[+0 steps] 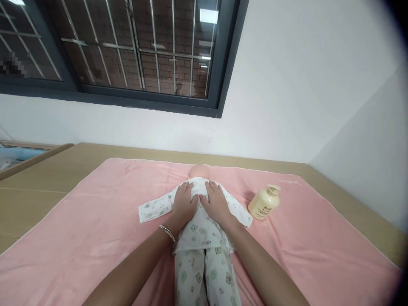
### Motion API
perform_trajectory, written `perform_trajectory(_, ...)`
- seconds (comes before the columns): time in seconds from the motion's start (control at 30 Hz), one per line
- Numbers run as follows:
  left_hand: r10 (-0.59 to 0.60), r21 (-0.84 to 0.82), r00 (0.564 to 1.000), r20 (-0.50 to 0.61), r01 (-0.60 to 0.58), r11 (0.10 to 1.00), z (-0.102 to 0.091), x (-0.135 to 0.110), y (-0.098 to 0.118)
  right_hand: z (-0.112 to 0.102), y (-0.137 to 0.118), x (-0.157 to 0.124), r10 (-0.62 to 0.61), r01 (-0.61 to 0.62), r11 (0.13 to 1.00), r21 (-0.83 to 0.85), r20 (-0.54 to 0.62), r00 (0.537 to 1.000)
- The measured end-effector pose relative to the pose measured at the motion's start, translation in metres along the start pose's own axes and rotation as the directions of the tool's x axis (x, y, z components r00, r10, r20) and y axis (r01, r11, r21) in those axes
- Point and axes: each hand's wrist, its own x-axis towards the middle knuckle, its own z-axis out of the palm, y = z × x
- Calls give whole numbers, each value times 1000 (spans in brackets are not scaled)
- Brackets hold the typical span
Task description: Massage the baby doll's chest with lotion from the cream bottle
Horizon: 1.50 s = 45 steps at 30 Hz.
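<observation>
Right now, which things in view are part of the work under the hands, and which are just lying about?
In hand:
- doll in printed pyjamas, lying on the pink towel
- left hand and right hand, both flat on its torso

Lying about:
- cream pump bottle on the towel, beside the doll's sleeve, untouched
- wooden table
- barred window

A big window with a dark grey frame [228, 59] sits high in the plain white wall [287, 93]. Thin metal bars [156, 46] cross its glass, and a red brick wall [165, 25] shows behind them. Ceiling lights shine in the glass. Below the window lies a flat tan wooden surface [38, 187].
</observation>
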Motion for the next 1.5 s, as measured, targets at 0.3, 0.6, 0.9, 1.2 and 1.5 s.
perform_trajectory(0.3,3,-25,1000,-9,-3,1000,2,1,-1,0,0,-1,7,-7,1000,2,-9,1000)
perform_trajectory(0.6,-2,-34,1000,4,2,999,0,2,0,0,1,-2,9,-8,1000,25,-17,1000)
perform_trajectory(0.9,6,-27,1000,-18,-6,1000,2,1,-1,-1,0,-2,16,-15,999,41,-13,1000)
perform_trajectory(1.2,8,-40,1000,-18,-9,999,0,1,1,-3,-1,-2,13,-13,1000,21,-15,1000)
perform_trajectory(1.5,69,39,997,-32,-68,997,-10,0,9,-12,-15,-8,86,-90,988,-124,-38,996)
